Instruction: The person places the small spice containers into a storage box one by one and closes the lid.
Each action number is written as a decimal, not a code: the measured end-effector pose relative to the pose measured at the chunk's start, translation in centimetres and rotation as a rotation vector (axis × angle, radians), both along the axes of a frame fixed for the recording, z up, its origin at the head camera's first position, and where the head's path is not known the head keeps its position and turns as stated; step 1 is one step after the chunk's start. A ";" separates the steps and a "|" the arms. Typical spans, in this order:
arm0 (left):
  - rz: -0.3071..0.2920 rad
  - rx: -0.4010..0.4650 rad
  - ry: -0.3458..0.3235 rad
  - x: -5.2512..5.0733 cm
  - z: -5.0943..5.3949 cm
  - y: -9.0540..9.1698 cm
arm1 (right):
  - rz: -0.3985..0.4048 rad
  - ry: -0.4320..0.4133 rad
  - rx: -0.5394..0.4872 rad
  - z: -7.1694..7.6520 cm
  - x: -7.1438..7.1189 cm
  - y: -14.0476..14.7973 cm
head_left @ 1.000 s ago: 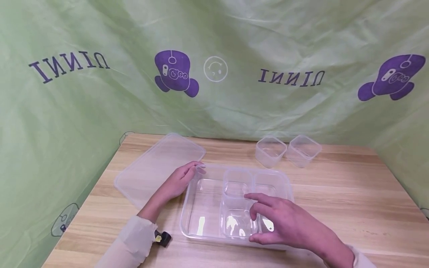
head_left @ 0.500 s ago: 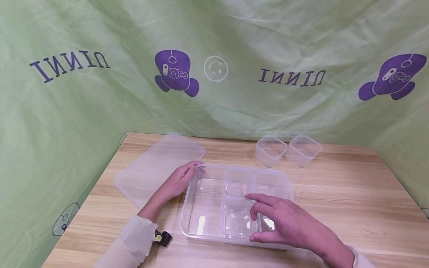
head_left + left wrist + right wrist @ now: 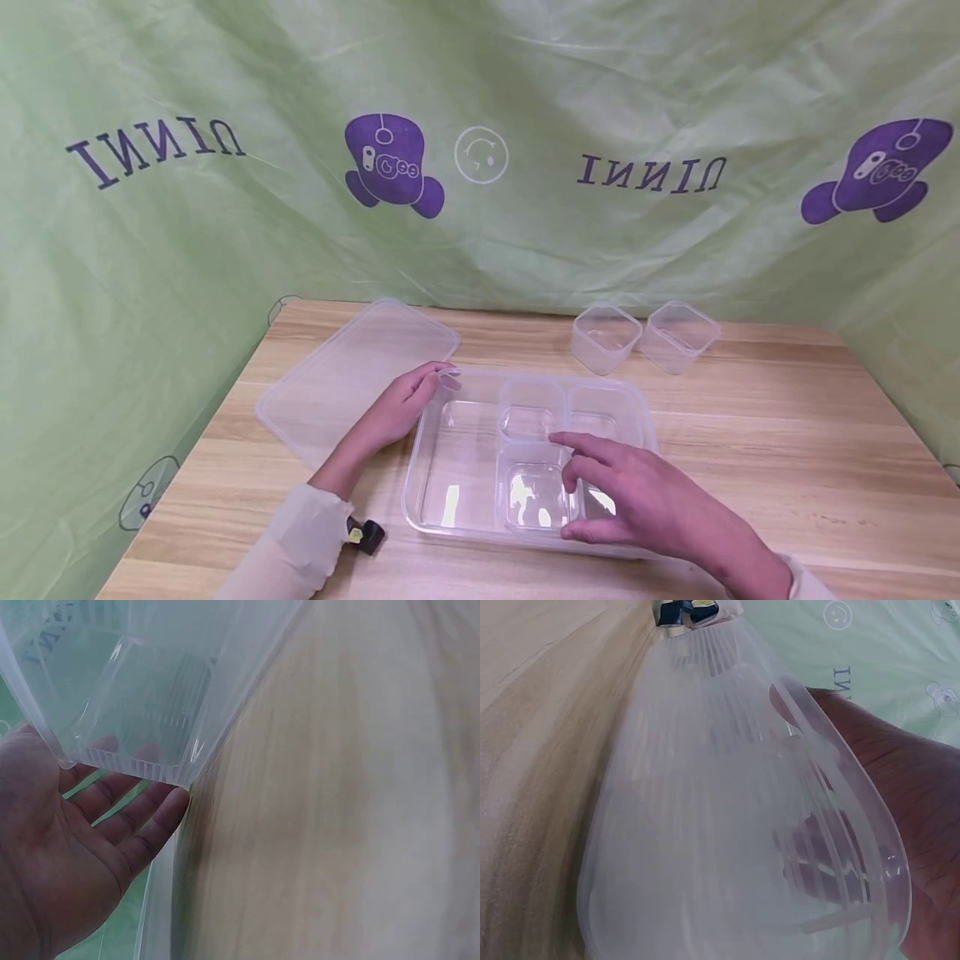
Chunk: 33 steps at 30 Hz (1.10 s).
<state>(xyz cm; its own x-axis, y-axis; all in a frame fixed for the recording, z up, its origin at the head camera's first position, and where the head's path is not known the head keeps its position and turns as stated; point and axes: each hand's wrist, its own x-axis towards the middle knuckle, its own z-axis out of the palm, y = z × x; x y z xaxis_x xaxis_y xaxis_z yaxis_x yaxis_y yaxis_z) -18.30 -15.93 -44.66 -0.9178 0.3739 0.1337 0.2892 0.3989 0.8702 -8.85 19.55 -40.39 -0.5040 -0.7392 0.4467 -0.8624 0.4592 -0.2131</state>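
Container point(image 3: 459, 467), clear plastic, rectangular, upright on the wooden table point(image 3: 757, 433). Front cup point(image 3: 534, 496) and back cup point(image 3: 528, 408) sit inside, one behind the other, right of a wide bay. Right hand point(image 3: 645, 492) over front cup, thumb and index finger spread wide; cannot tell whether they touch its rim. Left hand point(image 3: 397, 410) at far-left corner, fingers extended against the end wall. Flat translucent lid point(image 3: 352, 367) lies beyond left arm. Two loose cups point(image 3: 606, 340) near back edge, side by side. Green cloth point(image 3: 525, 83) behind, purple figures printed.

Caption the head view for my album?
Left hand touching a clear rectangular plastic box, right hand reaching over it.
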 end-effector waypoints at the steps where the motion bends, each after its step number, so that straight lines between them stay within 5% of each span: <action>1: 0.000 0.000 0.001 0.0 0.0 0.0 | 0.001 0.008 0.002 -0.1 0.0 0.0; 33: -0.010 0.012 0.011 -0.1 -0.2 0.0 | 0.054 0.049 -0.004 -0.6 -0.4 0.3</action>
